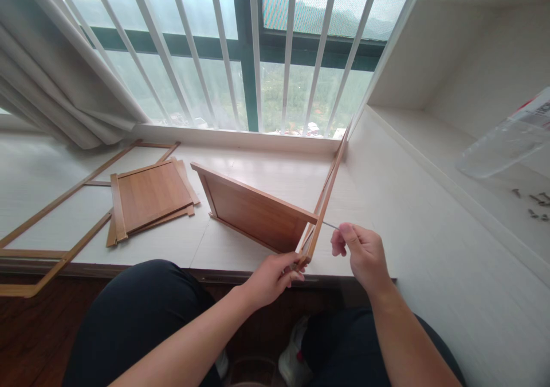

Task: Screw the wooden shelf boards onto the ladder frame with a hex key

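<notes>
The bare left forearm (189, 341) is slanting up and rightward, its wrist running nearly straight into the bare left hand (272, 275), which is gripping between thumb and fingers at the front edge of the white window ledge (266, 160). The bare right forearm (408, 335) is leaning up and leftward; the bare right hand (365, 252) is pinching near the ledge's right front corner, thumb uppermost, lower fingers curling inward. Two dark-trousered knees (150, 318) are standing apart.

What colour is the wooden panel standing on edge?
The panel is a warm reddish brown, seen best in the head view.
</notes>
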### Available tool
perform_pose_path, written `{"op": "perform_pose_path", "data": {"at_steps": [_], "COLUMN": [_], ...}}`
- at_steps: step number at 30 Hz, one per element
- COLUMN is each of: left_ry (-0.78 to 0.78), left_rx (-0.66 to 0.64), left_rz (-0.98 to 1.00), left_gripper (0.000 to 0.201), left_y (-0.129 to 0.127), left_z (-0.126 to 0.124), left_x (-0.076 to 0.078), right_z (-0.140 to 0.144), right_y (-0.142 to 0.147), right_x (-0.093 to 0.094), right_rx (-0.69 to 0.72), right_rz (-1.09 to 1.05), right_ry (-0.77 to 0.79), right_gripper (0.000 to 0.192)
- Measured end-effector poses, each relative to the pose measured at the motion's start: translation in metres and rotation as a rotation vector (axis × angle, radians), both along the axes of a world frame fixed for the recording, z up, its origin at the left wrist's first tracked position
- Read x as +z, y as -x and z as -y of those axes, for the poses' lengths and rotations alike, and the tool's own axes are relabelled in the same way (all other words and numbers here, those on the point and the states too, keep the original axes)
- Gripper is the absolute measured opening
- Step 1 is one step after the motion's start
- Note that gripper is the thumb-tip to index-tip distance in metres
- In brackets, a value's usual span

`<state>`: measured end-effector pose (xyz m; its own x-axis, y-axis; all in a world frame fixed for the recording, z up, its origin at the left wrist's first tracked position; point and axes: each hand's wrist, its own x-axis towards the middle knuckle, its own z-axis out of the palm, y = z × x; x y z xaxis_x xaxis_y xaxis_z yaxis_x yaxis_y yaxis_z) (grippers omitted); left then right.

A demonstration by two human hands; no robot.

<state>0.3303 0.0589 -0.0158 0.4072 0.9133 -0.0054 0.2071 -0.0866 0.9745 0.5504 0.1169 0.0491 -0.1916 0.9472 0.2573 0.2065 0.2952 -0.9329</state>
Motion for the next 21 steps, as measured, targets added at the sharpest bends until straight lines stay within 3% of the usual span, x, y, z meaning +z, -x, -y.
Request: {"op": "perform_pose_path", "data": {"at_steps": [14,21], "left_ry": [-0.021,-0.021], "left_rx": [-0.003,-0.001], "left_rz": [0.026,0.023], "left_gripper": [0.009,0.009], "left_y": [-0.0001,-0.0003], "left_z": [0.0005,0.0001], "left_x": [0.0011,0.0013], "right_z": [0.0001,-0.0007], "right_y": [-0.0035,-0.0046], "right_x": [0.0021,0.0034], "right_rx": [0.029,0.034], "right_rz": [0.111,0.132], "right_ry": [-0.166,-0.164], "right_gripper": [0.043,0.044]}}
